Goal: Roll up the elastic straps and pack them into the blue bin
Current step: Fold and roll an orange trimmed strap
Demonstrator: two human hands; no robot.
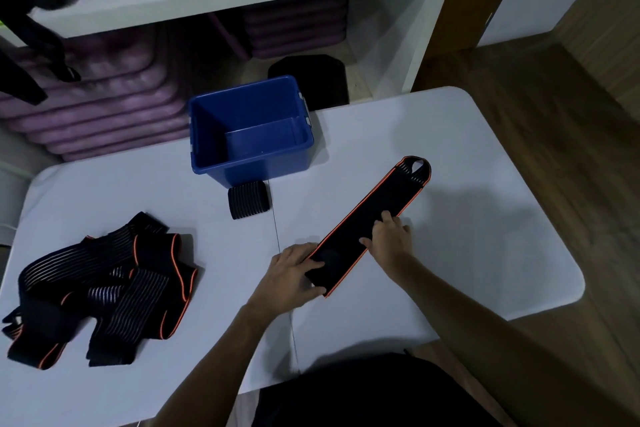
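Black strap (367, 225) lies flat under both hands' fingers (375, 238).

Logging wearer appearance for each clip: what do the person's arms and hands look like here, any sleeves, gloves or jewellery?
Both forearms are bare up to the frame edge, with no sleeves in view. The left hand and right hand wear no gloves, and no rings, watch or wristband can be seen. A dark garment shows at the bottom of the picture, on the person's body or lap.
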